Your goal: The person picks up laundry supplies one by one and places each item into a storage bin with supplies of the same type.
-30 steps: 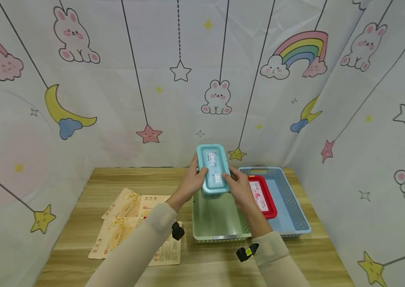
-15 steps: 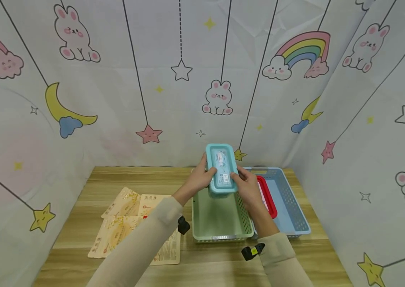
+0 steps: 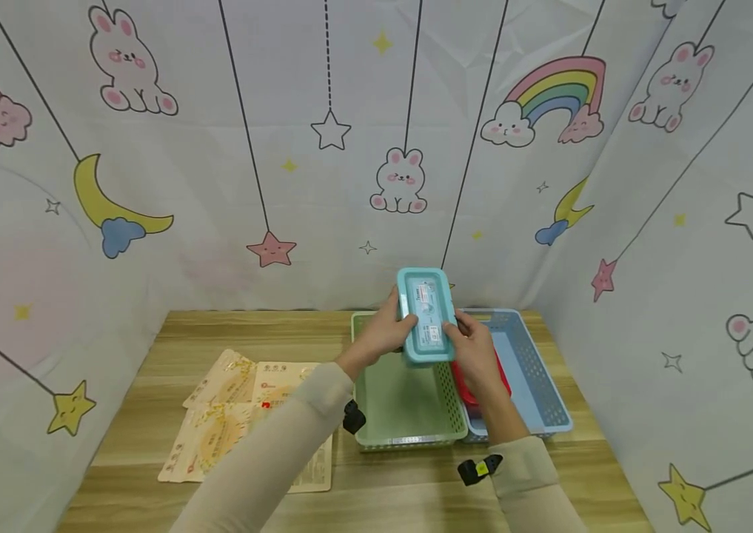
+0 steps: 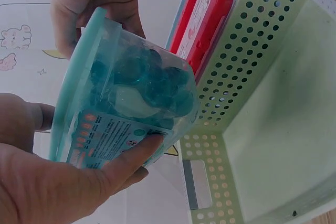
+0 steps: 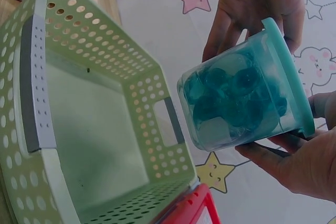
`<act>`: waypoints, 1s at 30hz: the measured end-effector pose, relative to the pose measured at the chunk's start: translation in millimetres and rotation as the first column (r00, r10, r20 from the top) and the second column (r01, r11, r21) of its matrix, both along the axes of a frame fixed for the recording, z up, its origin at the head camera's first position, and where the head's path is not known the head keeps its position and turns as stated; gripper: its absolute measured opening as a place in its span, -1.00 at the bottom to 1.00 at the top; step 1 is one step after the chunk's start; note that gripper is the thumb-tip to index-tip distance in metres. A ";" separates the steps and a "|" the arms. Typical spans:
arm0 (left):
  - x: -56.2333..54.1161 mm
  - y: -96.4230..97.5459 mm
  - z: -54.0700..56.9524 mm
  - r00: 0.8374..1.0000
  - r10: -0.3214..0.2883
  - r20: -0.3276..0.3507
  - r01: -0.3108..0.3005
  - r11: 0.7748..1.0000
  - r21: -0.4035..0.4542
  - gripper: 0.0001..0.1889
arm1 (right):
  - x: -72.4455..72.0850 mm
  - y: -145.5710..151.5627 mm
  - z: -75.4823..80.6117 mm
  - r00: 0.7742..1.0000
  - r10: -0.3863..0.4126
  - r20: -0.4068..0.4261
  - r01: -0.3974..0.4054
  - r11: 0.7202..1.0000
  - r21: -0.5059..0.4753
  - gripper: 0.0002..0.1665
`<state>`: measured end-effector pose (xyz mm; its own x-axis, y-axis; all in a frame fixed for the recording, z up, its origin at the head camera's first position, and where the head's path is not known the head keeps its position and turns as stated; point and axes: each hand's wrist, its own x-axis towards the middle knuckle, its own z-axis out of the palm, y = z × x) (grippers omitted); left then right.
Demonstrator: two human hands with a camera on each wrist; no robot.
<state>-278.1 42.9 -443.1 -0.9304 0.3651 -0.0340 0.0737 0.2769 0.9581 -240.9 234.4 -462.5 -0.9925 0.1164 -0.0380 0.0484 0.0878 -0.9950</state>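
A clear plastic tub with a light-blue lid [image 3: 426, 314] and blue-green, bead-like capsules inside is held up above the baskets. My left hand [image 3: 383, 331] grips its left side, thumb over the lid's edge. On the other side, my right hand [image 3: 472, 348] holds it with the thumb on the lid. The capsules [image 5: 236, 95] show through the clear wall in both wrist views. Beneath is a green perforated basket [image 3: 409, 407]. Right of that stands a blue basket [image 3: 536, 370] holding a red-lidded box [image 3: 499, 377], partly hidden behind my right hand and wrist.
Several beige printed pouches [image 3: 216, 437] lie overlapping on the left of the wooden table [image 3: 129, 437], partly covered by my left sleeve. A white patterned curtain [image 3: 323, 281] hangs behind the table and along its sides.
Both hands have carried the light-blue-lidded tub to the right, from above the green basket toward the blue one. The baskets and pouches have stayed in place.
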 end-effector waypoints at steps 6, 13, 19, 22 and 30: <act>2.0 9.7 3.7 1.000 0.009 -0.003 -0.009 1.000 -0.026 -0.14 | -0.2 10.1 2.7 1.000 -0.017 -0.010 0.017 0.999 0.048 -0.40; 6.3 16.3 7.9 0.998 -0.014 0.063 0.011 0.999 0.047 -0.12 | 1.6 19.8 7.2 0.999 -0.038 -0.011 0.039 0.992 0.123 -0.40; 7.5 23.7 7.4 0.995 -0.039 0.095 0.030 0.995 0.097 -0.13 | 0.9 28.1 4.1 0.998 -0.055 -0.029 0.058 0.992 0.114 -0.42; 7.7 27.4 5.0 0.994 -0.038 0.103 0.025 0.993 0.119 -0.15 | 1.6 31.1 3.1 0.998 -0.065 -0.028 0.068 0.990 0.127 -0.40; 8.3 39.9 1.3 0.988 -0.026 0.155 0.004 0.990 0.140 -0.14 | 4.3 41.2 3.2 0.996 -0.093 -0.015 0.094 0.977 0.189 -0.40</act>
